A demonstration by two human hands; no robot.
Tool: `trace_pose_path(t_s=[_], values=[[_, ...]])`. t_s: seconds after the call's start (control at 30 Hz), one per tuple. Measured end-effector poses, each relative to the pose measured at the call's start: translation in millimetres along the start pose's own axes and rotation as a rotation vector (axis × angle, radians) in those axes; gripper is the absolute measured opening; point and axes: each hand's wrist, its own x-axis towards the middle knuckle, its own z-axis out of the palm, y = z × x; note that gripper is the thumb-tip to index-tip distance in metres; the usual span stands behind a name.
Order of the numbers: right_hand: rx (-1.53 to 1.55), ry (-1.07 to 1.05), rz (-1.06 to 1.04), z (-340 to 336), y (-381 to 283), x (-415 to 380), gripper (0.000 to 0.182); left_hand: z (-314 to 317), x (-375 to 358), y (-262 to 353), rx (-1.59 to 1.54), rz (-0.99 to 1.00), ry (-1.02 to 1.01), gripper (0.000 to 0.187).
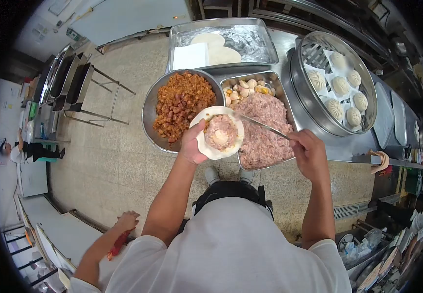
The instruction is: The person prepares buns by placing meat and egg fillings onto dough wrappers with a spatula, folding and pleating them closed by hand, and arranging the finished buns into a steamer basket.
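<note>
A round dough wrapper (204,150) with pink minced filling and a pale piece on top rests in my left hand (193,143), whose fingers curl under its left edge. My right hand (310,152) is closed on the handle end of a metal spatula (265,127); the tip reaches the wrapper's right edge. Below the spatula lies a tray (290,106) of pink minced meat (266,139), with pale and yellow pieces (250,89) at its far end. Left of it, a steel bowl (149,117) holds orange-brown chopped filling (177,100), partly behind the wrapper.
At the back, a floured tray (262,44) holds flat dough rounds (221,54) and white paper (190,56). A round steamer (297,93) with pleated buns (341,85) stands right. Another person's hand (127,220) is at lower left; a farther person (31,151) stands left.
</note>
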Motion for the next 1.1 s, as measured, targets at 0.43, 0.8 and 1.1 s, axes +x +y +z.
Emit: trace_pose_path(t_s=[0.43, 0.8, 1.1], values=[[-0.216, -0.03, -0.077, -17.9, -44.7, 12.7, 0.017, 7.8, 8.8, 13.7, -0.106, 0.045, 0.018, 0.055], [-0.524, -0.106, -0.019, 30.3, 54.1, -21.3, 0.017, 28.0, 1.4, 28.0, -0.175, 0.177, -0.098, 0.066], [1.934, -0.444, 0.628, 129.4, -18.6, 51.8, 0.08, 25.4, -5.1, -1.5, 0.338, -0.041, 0.184, 0.055]])
